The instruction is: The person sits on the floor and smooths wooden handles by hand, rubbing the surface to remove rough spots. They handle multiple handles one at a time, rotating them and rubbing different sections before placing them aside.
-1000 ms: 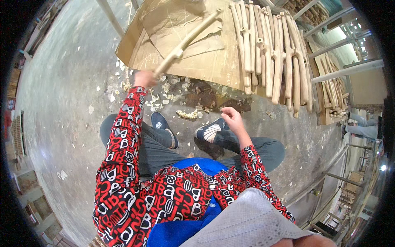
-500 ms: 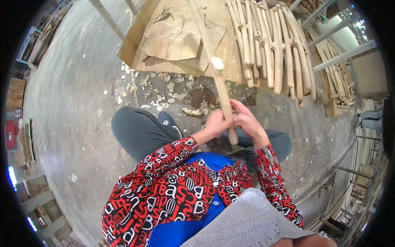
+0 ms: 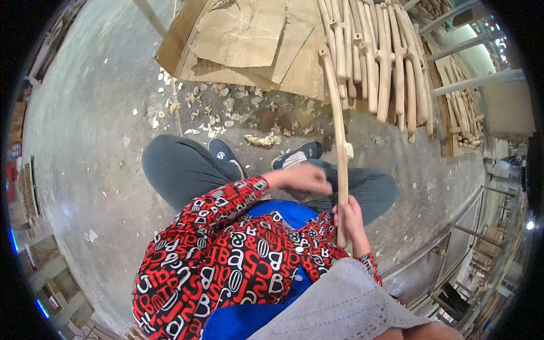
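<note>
A long, pale, peeled wooden stick (image 3: 342, 174) stands slanted before my right thigh, slightly curved, with a short stub on its side and a knobby far end. My right hand (image 3: 353, 220) is closed round its lower part. To the left of the stick, apart from it, is my left hand (image 3: 306, 178); motion blurs its fingers, so whether they hold anything is unclear. Beyond the stick's far end lies a row of similar wooden sticks (image 3: 384, 85), several of them with knobs along their length.
The sticks rest by a flattened cardboard sheet (image 3: 238, 39) with a raised left edge. Pale wood shavings (image 3: 226, 105) litter the concrete floor (image 3: 96, 170) in front of my shoes. Metal rails (image 3: 479, 82) cross at the right, near another stick pile (image 3: 466, 116).
The stick has swung right and come lower. My left hand has come off it and now sits to its left; my right hand still grips it, nearer my body.
</note>
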`<state>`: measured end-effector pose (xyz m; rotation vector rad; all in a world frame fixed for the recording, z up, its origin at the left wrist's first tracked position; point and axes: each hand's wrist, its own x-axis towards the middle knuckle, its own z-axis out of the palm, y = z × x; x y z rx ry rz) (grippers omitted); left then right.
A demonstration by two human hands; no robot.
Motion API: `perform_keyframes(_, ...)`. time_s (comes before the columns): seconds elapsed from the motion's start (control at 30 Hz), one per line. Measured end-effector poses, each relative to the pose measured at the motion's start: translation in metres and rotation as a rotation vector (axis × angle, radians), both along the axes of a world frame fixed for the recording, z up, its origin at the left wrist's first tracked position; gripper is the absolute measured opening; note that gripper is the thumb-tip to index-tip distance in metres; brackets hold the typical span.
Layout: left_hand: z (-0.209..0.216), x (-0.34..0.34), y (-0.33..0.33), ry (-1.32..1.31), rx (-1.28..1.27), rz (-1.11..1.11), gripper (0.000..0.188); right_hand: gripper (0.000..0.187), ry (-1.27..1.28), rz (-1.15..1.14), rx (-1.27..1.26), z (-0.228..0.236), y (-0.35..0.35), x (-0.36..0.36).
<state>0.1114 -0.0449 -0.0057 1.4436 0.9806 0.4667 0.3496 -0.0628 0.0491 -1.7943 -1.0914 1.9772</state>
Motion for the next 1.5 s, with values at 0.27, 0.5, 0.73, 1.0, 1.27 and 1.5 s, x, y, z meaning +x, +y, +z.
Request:
perform_keyframes(0.27, -0.067, -0.195, 0.097, -0.873, -0.69, 1.328, 0.052, 0.037, -0.123, 0.157, 0.09, 0.038, -0.038, 0.051)
perform_keyframes(0.5, -0.065, -0.272, 0.174, -1.082, -0.449, 1.411, 0.04, 0.039, -0.319, 0.421, 0.375, 0.022, 0.003, 0.008)
perform_keyframes(0.73, -0.019, -0.282, 0.167, -0.449, -0.2, 1.376, 0.046, 0.028, 0.059, 0.418, 0.361, -0.022, 0.107, -0.144)
perform_keyframes(1.0, -0.026, -0.137, 0.054, -0.544, -0.178, 1.266, 0.048, 0.045, -0.229, 0.315, 0.641, -0.058, 0.063, -0.11)
perform_keyframes(1.27, -0.039, -0.08, 0.056, -0.145, -0.019, 0.909, 0.029, 0.067, -0.566, 0.555, 0.861, -0.044, 0.02, -0.068)
perform_keyframes(1.5, -0.029, -0.087, 0.096, 0.171, 0.363, 0.599, 0.031, 0.074, -0.423, 0.572, 0.839, -0.048, 0.015, -0.07)
